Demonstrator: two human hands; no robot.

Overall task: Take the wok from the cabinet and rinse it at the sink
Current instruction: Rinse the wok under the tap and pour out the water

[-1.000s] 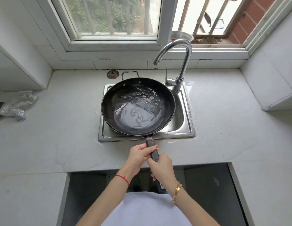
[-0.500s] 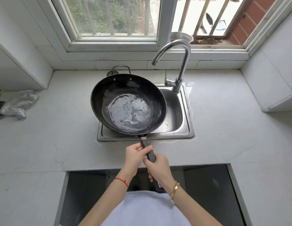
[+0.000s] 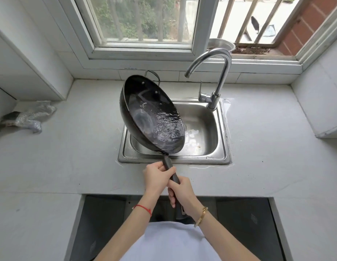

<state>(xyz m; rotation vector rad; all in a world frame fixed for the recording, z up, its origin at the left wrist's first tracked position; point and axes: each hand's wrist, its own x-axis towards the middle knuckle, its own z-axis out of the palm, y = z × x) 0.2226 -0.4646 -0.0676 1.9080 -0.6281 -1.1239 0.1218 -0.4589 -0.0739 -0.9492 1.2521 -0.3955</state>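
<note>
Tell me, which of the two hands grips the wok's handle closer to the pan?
The left hand, with the red string at its wrist, grips the black wok's handle nearer the pan; the right hand, with the gold bracelet, holds it farther back.

Both hands, left (image 3: 158, 178) and right (image 3: 181, 191), grip the tilted wok (image 3: 152, 117), water pooled inside, over the sink (image 3: 205, 129).
</note>
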